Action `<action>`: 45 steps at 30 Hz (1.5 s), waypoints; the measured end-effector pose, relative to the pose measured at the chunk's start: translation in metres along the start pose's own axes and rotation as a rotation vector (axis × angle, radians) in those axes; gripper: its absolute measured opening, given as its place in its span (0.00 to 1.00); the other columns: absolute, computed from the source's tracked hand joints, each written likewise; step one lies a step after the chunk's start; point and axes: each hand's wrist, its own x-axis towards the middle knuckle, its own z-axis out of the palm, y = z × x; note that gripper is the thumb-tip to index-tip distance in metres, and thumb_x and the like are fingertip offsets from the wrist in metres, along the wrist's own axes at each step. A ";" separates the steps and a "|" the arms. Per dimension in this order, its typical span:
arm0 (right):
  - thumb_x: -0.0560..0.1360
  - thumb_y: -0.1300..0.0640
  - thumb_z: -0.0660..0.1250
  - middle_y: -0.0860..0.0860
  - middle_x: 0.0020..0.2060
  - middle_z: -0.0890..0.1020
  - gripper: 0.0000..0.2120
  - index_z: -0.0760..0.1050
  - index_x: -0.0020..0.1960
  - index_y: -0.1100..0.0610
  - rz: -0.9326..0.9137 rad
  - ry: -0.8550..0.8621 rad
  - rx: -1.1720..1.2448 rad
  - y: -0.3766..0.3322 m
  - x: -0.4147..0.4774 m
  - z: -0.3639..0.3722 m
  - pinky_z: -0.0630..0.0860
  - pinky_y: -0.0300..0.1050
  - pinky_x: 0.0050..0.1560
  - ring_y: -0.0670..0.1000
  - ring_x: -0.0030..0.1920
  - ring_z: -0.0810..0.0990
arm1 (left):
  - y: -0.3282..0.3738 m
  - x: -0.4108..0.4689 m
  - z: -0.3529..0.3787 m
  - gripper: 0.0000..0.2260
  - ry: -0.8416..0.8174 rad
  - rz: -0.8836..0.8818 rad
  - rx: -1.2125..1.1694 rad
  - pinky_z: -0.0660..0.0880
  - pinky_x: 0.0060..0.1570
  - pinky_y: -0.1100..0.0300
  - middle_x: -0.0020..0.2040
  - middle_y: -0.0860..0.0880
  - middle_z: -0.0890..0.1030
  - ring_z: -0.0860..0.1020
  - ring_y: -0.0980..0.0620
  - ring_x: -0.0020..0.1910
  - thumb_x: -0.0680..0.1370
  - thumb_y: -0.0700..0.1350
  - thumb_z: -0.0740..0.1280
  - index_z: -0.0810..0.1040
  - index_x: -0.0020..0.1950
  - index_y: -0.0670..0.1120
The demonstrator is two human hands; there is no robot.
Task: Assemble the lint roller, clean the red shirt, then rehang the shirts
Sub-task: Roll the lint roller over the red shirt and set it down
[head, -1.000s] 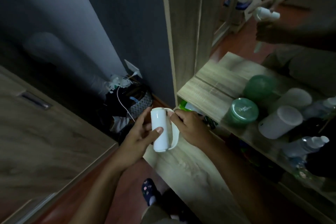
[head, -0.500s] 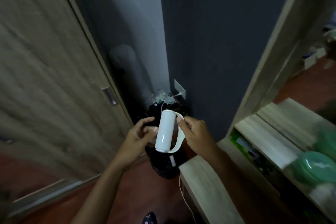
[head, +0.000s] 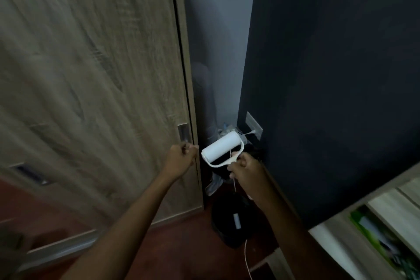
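The white lint roller (head: 221,147) is assembled, its roll sitting in a cream frame, tilted up to the right. My right hand (head: 246,174) grips its handle from below. My left hand (head: 181,158) has its fingers curled at the right edge of the wooden wardrobe door (head: 102,88), just below the recessed metal handle (head: 183,133). The two hands are a short gap apart. No shirt is in view.
A black bag (head: 229,225) lies on the red-brown floor below the roller, in a narrow gap by the dark wall. A wall socket (head: 254,125) has a white cable hanging down. A wooden shelf unit (head: 336,232) stands at the lower right.
The view has swung left from the shelves to the wardrobe door. My left hand has let go of the roller and reached the door's edge. The right hand alone now holds the roller.
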 end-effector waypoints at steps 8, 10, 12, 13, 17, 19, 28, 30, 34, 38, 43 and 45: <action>0.77 0.58 0.70 0.45 0.45 0.83 0.10 0.75 0.57 0.51 -0.046 -0.049 -0.014 -0.019 0.044 0.028 0.78 0.31 0.38 0.37 0.39 0.82 | -0.031 0.108 -0.012 0.16 0.092 -0.111 0.320 0.67 0.37 0.58 0.33 0.44 0.78 0.79 0.44 0.37 0.79 0.49 0.67 0.75 0.33 0.44; 0.79 0.54 0.68 0.48 0.39 0.82 0.06 0.77 0.54 0.54 -0.061 -0.067 -0.043 -0.019 0.056 0.033 0.75 0.32 0.32 0.40 0.33 0.81 | -0.043 0.129 -0.011 0.17 0.103 -0.151 0.389 0.71 0.38 0.56 0.39 0.40 0.82 0.81 0.41 0.42 0.79 0.53 0.66 0.79 0.40 0.40; 0.79 0.52 0.68 0.47 0.36 0.81 0.07 0.78 0.53 0.55 -0.076 -0.050 -0.077 -0.017 0.068 0.037 0.72 0.32 0.31 0.41 0.32 0.79 | -0.054 0.145 -0.010 0.20 0.132 -0.155 0.493 0.71 0.38 0.56 0.42 0.39 0.83 0.82 0.40 0.43 0.79 0.57 0.64 0.82 0.44 0.41; 0.79 0.51 0.68 0.47 0.36 0.81 0.07 0.79 0.52 0.55 -0.082 -0.040 -0.080 -0.017 0.074 0.039 0.73 0.33 0.32 0.42 0.34 0.80 | -0.054 0.147 -0.010 0.20 0.142 -0.143 0.535 0.70 0.37 0.56 0.41 0.40 0.83 0.82 0.41 0.42 0.79 0.58 0.64 0.83 0.44 0.42; 0.77 0.52 0.70 0.49 0.38 0.83 0.06 0.80 0.46 0.55 -0.144 -0.043 -0.114 -0.017 0.097 0.046 0.77 0.37 0.39 0.43 0.41 0.82 | -0.045 0.143 -0.009 0.18 0.151 -0.059 0.707 0.71 0.36 0.56 0.40 0.41 0.84 0.82 0.41 0.40 0.81 0.55 0.63 0.84 0.41 0.44; 0.76 0.52 0.71 0.49 0.36 0.82 0.06 0.78 0.43 0.54 -0.170 -0.046 -0.124 -0.019 0.106 0.050 0.76 0.38 0.37 0.44 0.38 0.82 | -0.040 0.140 -0.009 0.15 0.130 -0.061 0.783 0.72 0.39 0.55 0.43 0.41 0.85 0.83 0.40 0.44 0.81 0.52 0.63 0.85 0.46 0.45; 0.77 0.53 0.70 0.42 0.29 0.76 0.14 0.69 0.36 0.45 -0.351 -0.147 -0.106 -0.048 0.131 0.081 0.66 0.28 0.32 0.37 0.31 0.75 | -0.045 0.130 -0.043 0.18 0.212 -0.147 0.868 0.76 0.45 0.52 0.50 0.39 0.84 0.82 0.38 0.50 0.78 0.56 0.66 0.83 0.52 0.42; 0.78 0.50 0.69 0.39 0.29 0.76 0.14 0.68 0.36 0.44 -0.386 -0.197 -0.094 -0.055 0.133 0.091 0.66 0.29 0.33 0.38 0.31 0.75 | -0.056 0.125 -0.055 0.19 0.260 -0.184 0.884 0.76 0.44 0.52 0.50 0.41 0.84 0.82 0.39 0.50 0.79 0.59 0.64 0.83 0.53 0.44; 0.79 0.49 0.67 0.37 0.30 0.76 0.15 0.66 0.36 0.43 -0.464 -0.266 -0.089 -0.069 0.135 0.111 0.66 0.33 0.35 0.39 0.32 0.73 | -0.081 0.112 -0.087 0.19 0.376 -0.295 0.865 0.74 0.40 0.54 0.47 0.44 0.84 0.83 0.41 0.47 0.79 0.62 0.63 0.83 0.50 0.48; 0.81 0.47 0.64 0.42 0.29 0.75 0.13 0.68 0.39 0.45 -0.476 -0.362 -0.056 -0.083 0.135 0.139 0.72 0.44 0.35 0.42 0.32 0.73 | -0.098 0.093 -0.142 0.18 0.512 -0.412 0.752 0.76 0.38 0.55 0.42 0.45 0.84 0.83 0.42 0.44 0.76 0.61 0.66 0.83 0.45 0.47; 0.82 0.49 0.62 0.44 0.27 0.75 0.13 0.69 0.39 0.46 -0.496 -0.461 -0.072 -0.106 0.141 0.179 0.69 0.40 0.31 0.43 0.27 0.72 | -0.059 0.065 -0.222 0.13 0.927 -0.222 0.566 0.76 0.37 0.55 0.38 0.49 0.82 0.81 0.49 0.37 0.79 0.54 0.65 0.80 0.44 0.46; 0.82 0.49 0.61 0.46 0.26 0.73 0.13 0.69 0.39 0.47 -0.505 -0.481 -0.071 -0.119 0.145 0.198 0.68 0.41 0.30 0.43 0.27 0.71 | -0.033 0.063 -0.246 0.12 1.109 -0.038 0.518 0.76 0.44 0.57 0.46 0.49 0.81 0.80 0.51 0.44 0.80 0.55 0.64 0.79 0.53 0.47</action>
